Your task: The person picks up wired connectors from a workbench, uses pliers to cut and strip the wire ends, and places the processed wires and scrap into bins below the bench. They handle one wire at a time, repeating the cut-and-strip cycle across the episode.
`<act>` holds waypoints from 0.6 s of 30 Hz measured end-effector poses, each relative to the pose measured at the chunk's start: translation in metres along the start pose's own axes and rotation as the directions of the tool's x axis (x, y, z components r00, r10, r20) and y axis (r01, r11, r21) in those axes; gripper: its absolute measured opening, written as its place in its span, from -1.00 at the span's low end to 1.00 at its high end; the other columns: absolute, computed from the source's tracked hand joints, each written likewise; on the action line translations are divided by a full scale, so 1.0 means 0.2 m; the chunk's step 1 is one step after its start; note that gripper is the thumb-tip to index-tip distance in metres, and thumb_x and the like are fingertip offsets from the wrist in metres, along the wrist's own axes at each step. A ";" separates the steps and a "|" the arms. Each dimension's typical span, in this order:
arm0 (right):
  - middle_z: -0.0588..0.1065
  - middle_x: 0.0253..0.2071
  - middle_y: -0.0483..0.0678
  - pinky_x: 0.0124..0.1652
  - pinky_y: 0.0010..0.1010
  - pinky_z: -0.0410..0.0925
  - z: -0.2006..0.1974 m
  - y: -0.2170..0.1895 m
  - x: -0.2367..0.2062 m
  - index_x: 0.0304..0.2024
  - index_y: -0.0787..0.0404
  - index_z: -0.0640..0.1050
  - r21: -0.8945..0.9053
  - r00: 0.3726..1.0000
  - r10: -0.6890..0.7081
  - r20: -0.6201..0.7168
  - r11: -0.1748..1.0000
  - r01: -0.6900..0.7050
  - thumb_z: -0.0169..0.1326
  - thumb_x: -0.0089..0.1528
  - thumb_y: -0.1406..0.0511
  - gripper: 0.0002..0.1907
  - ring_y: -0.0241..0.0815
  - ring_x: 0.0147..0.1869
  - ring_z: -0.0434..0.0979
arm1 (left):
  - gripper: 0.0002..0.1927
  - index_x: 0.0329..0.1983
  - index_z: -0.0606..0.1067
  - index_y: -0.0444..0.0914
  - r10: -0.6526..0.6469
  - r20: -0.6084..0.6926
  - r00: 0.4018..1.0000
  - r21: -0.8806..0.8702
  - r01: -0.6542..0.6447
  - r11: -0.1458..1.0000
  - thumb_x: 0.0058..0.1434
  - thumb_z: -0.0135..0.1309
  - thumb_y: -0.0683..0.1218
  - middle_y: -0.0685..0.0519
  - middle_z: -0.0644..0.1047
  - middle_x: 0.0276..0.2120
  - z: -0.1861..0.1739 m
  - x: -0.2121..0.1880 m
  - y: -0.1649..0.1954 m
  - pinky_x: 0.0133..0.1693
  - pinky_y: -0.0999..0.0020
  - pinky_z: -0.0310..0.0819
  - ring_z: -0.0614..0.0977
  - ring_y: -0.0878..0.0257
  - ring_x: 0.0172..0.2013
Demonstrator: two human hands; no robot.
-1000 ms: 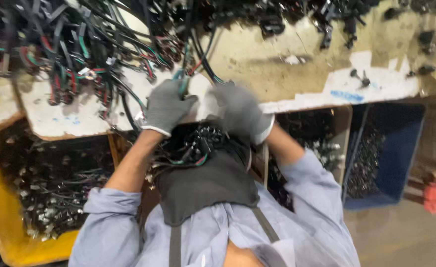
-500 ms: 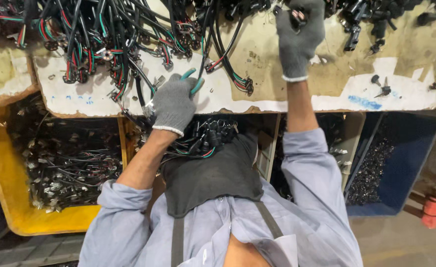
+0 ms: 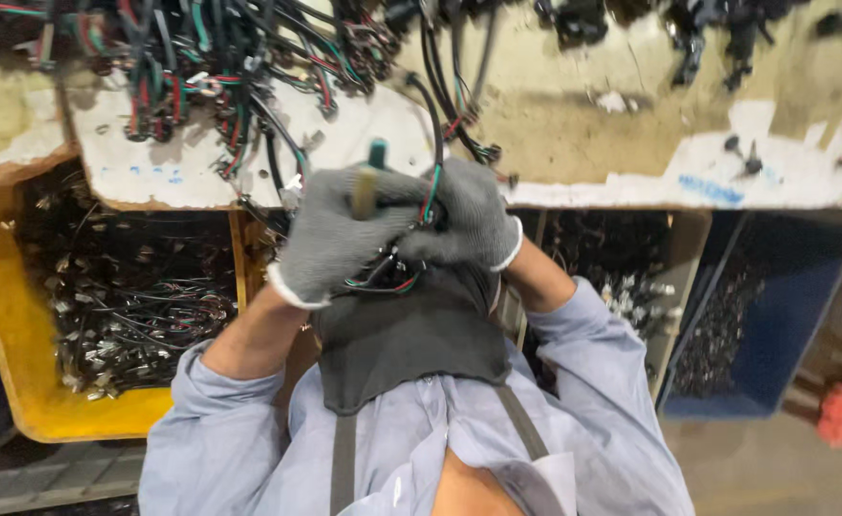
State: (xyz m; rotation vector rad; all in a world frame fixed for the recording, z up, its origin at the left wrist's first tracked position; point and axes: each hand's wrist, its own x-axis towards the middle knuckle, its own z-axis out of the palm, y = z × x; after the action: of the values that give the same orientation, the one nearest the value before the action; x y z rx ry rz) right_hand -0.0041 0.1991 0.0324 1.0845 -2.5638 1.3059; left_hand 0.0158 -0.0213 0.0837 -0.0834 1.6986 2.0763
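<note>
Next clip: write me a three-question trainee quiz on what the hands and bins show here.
1. True or false: both hands wear grey gloves.
2. What does the left hand grip? A) a tool with a teal-tipped handle B) a cup C) a brush
3. What colour is the bin left of the person?

Key: 1. True. 2. A, the tool; the right hand holds wires. 3. Yellow bin.

Worn workbench [image 3: 622, 134] across the top, surface stained tan with patches of white, edge chipped. Below the bench edge: yellow bin [image 3: 20, 382] at left, blue bin [image 3: 775, 382] at right, wooden divider [image 3: 679, 287] between the compartments. Bare concrete floor [image 3: 765, 468] at lower right, dimly lit.
</note>
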 end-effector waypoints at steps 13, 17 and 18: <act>0.45 -0.46 -0.05 -0.34 -0.14 0.30 0.08 -0.05 0.01 -0.12 0.21 0.56 -0.035 0.949 -0.086 0.302 0.994 0.101 0.32 0.15 -0.04 -0.48 0.07 -0.39 0.49 | -0.81 -0.27 0.63 -0.12 0.649 0.005 0.761 0.172 -0.640 0.749 0.26 0.08 0.03 0.10 0.62 -0.25 -0.09 -0.19 -0.13 -0.21 0.20 0.51 0.64 0.16 -0.25; 0.43 -0.41 0.01 -0.36 -0.08 0.27 0.14 -0.04 -0.02 -0.14 0.24 0.57 -0.117 0.877 -0.116 0.466 0.975 0.191 0.25 -0.09 0.06 -0.45 0.11 -0.36 0.43 | -0.73 -0.19 0.60 -0.34 0.852 0.294 0.433 0.479 -0.838 0.260 0.20 0.17 -0.04 -0.06 0.61 -0.18 0.02 -0.20 -0.26 -0.12 0.08 0.59 0.67 0.04 -0.17; 0.44 -0.36 0.04 -0.33 -0.09 0.27 0.14 -0.04 -0.02 -0.25 0.18 0.55 -0.081 0.880 -0.174 0.442 0.969 0.232 0.22 -0.11 0.07 -0.54 0.12 -0.31 0.43 | -0.73 -0.21 0.60 -0.32 0.812 0.330 0.482 0.372 -0.857 0.358 0.18 0.18 -0.02 -0.05 0.61 -0.20 0.04 -0.22 -0.26 -0.13 0.08 0.59 0.67 0.04 -0.18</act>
State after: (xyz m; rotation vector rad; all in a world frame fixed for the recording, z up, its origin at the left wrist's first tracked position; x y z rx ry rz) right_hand 0.0101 0.1787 0.0188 1.7280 -2.6731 0.9101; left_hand 0.0773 -0.0204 0.0521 1.3283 2.4674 2.0360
